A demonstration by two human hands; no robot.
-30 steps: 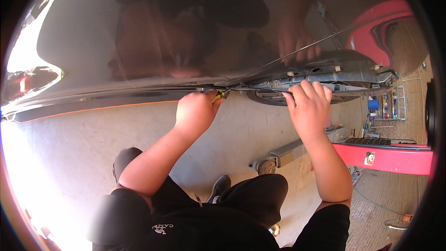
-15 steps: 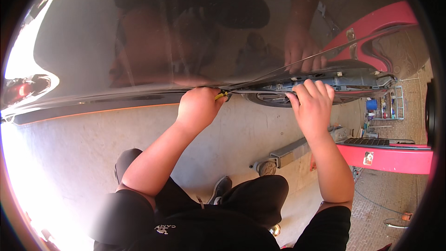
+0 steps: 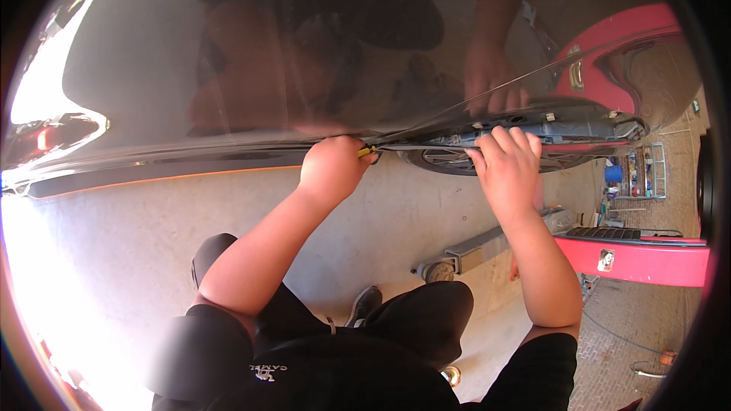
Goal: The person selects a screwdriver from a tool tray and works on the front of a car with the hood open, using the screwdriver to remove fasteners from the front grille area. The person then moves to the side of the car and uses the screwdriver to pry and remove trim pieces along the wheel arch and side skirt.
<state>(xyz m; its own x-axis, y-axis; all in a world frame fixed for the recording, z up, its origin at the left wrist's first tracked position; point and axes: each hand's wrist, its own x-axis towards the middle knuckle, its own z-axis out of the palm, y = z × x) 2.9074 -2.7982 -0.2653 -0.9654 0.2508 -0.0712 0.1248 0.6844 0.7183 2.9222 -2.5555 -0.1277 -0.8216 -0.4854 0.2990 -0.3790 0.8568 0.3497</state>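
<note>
A dark, glossy car body [image 3: 251,91] stands in front of me and mirrors my arms. My left hand [image 3: 332,170] is closed at its lower edge, around a small yellow-and-black hand tool [image 3: 366,151]. Most of that tool is hidden in my fist, so its exact kind is unclear. A narrow dark trim strip [image 3: 426,148] runs from beside the tool to my right hand [image 3: 509,167], which has its thumb below and its fingers curled over the strip's edge. Behind the strip, part of a wheel [image 3: 445,161] shows under the body.
Below the car, a grey metal beam with a round end [image 3: 438,270] lies on the concrete floor [image 3: 251,217]. On the right, a red car part [image 3: 647,259] juts in. Beyond it are a wire rack [image 3: 646,170], a blue container [image 3: 613,173] and a hose [image 3: 620,336].
My right hand has shifted slightly left along the edge and its fingers look more bent. My left hand has moved slightly right and up in the picture, still closed on the yellow-and-black tool.
</note>
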